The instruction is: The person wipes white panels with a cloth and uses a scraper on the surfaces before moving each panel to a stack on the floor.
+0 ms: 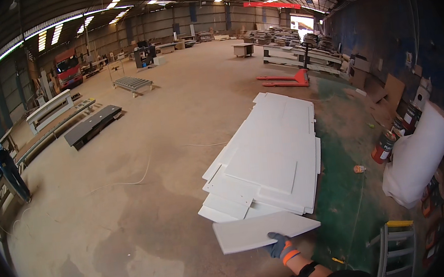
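Observation:
My right hand [278,244], in a dark grey glove with an orange cuff, grips the near edge of a loose white panel [252,230]. Fingers lie over the panel's top face; the rest of the grip is hidden under it. The panel is tilted just this side of a long stack of white panels [266,150], which has several sizes lying flat on each other with uneven edges. Whether the held panel touches the stack I cannot tell. My left hand does not show.
To the right stand a wrapped white roll [419,157], paint cans [383,147] and a stepladder [398,249]. A small bottle [359,169] is on the green floor. Beyond the stack sits a red pallet jack [294,78]. A person [8,167] stands at a left-hand bench.

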The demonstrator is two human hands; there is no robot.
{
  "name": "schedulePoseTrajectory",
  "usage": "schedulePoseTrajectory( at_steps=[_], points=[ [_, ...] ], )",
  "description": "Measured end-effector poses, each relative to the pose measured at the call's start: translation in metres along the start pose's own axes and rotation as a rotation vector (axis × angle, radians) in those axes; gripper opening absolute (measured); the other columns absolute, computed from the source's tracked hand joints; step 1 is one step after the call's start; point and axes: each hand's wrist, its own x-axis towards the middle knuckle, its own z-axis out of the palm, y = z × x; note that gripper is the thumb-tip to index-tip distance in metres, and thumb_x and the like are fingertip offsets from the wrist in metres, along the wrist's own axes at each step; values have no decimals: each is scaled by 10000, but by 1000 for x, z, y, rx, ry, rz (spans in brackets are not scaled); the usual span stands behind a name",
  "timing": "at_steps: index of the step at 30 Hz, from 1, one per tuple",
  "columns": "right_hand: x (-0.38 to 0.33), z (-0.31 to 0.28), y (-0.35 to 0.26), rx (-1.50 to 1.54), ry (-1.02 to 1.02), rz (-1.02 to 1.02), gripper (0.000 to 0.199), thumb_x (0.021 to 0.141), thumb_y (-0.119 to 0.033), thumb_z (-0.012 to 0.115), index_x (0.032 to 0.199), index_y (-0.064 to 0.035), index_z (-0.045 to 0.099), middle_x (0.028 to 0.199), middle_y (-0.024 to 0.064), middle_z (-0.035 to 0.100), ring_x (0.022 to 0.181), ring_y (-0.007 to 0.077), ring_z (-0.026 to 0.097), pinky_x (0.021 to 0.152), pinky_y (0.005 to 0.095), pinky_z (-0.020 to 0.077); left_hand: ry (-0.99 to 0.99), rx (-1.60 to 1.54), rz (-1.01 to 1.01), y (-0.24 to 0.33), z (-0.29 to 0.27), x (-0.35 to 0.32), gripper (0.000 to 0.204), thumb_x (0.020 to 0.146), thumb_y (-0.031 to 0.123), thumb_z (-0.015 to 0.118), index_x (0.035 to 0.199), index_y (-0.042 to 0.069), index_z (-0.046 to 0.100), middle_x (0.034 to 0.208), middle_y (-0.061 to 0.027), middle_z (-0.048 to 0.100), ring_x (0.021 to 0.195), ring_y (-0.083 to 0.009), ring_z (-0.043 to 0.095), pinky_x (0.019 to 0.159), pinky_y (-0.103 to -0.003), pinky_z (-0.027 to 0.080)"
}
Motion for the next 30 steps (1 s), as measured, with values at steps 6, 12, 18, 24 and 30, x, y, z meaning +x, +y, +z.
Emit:
schedulePoseTrajectory(
  at_steps=[6, 12, 18, 24, 30],
  points=[
    [97, 13, -84, 100, 165, -242, 209, 798, -89, 708, 984, -89, 611, 1026, 110, 636, 904, 299, 628, 814, 436, 568, -109, 40, -34, 7, 25, -1, 257, 875, 144, 636, 1124, 107, 582, 914, -93, 672, 768, -270, 614, 794, -409, 511],
    [216, 39, -133, 363, 103, -264, 283, 807, -24, 683, 1076, -80, 614, 1083, 127, 647, 1014, 326, 621, 892, 514, 551, -342, 101, -91, 32, 18, -8, 260, 872, 145, 636, 1124, 109, 584, 919, -89, 672, 777, -268, 615, 794, -407, 511],
    [358, 47, -176, 445, 92, -262, 304, 806, 6, 679, 1090, -83, 623, 1086, 117, 661, 1018, 309, 636, 885, 494, 562, -549, 125, -76, 53, 34, 53, 264, 868, 147, 636, 1125, 112, 586, 924, -85, 673, 785, -267, 616, 793, -406, 510],
    [453, 42, -201, 583, 221, -195, 335, 803, 21, 689, 1113, -89, 625, 1128, 91, 668, 1043, 275, 637, 908, 482, 558, -686, 151, 12, 38, 61, 116, 268, 865, 148, 635, 1126, 114, 588, 928, -82, 673, 793, -266, 618, 793, -404, 510],
    [500, 36, -180, 624, 146, -76, 290, 819, 41, 675, 1086, -64, 638, 1089, 90, 687, 1042, 259, 642, 911, 446, 563, -845, 193, 117, 18, 49, 167, 272, 861, 150, 635, 1127, 117, 590, 933, -78, 673, 801, -265, 619, 793, -402, 510]
  ],
)
